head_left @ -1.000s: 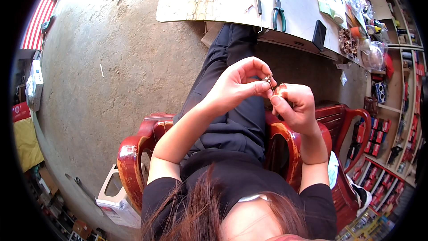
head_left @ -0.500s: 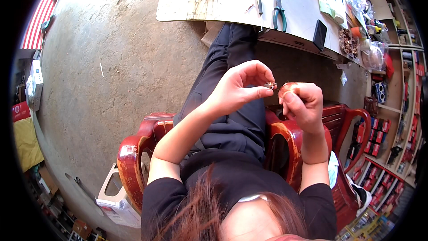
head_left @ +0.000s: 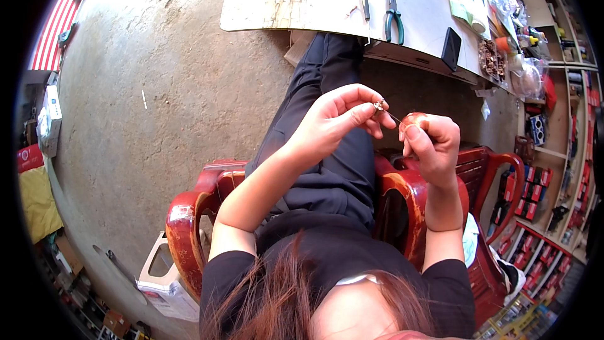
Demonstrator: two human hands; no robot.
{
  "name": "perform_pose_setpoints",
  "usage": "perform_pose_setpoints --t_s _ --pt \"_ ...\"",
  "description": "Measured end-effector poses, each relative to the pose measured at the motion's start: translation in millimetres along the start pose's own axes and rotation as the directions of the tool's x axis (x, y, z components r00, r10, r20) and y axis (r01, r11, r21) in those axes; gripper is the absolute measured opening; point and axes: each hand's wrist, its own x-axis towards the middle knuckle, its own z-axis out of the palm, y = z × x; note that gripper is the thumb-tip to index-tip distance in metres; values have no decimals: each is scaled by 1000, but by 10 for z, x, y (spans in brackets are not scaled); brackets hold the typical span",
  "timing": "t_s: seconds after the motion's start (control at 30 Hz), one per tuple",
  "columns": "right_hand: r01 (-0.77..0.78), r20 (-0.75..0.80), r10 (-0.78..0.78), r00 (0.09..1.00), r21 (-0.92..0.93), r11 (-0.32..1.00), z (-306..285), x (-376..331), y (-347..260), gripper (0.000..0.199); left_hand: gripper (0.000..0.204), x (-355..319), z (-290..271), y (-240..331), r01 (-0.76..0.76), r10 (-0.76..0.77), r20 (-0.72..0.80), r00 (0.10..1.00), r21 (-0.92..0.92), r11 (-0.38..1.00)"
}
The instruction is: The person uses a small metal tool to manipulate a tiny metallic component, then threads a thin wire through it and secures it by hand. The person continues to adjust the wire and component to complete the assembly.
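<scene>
Between the thumb and fingertips of my left hand is a small shiny metal part, its exact kind too small to tell. A thin dark wire-like strand runs from it across to my right hand. The right fingers are curled, with the thumb pressed to the index finger where the strand ends. A reddish-orange patch shows along that index finger; I cannot tell whether it is a stain or a held thing. Both hands hover above my lap, a short gap apart.
Ahead stands a white table bearing pliers with green-blue handles, a screwdriver, a phone at the edge and a bag of copper-coloured pieces. Red wooden chair arms flank me. Stocked shelves line the right.
My left hand has tilted the small metal part upward and drawn it slightly left, its lower fingers now spread. The thin strand between the hands shows longer. My right hand has barely shifted.
</scene>
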Motion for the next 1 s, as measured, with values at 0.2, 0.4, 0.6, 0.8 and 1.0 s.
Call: perform_pose_setpoints --t_s 0.2,0.4,0.6,0.8,1.0 --pt "28 -51 -26 998 49 998 -43 -8 -14 28 23 -8 -74 14 58 -33 93 995 -272 961" --pt "31 -9 -30 999 63 998 -63 -10 -41 29 29 34 -91 -91 -20 20 -1 1000 -128 992" --pt "-26 2 26 1000 7 1000 -19 1 -105 30 35 40 -16 -44 -77 64 89 994 149 986" --pt "-37 -3 37 999 -19 999 -31 10 -91 30 28 1 52 -44 -61 35 139 990 186 981" --pt "-82 5 82 997 61 995 -56 15 -55 29 20 -18 57 58 -51 -46 231 972 395 917"
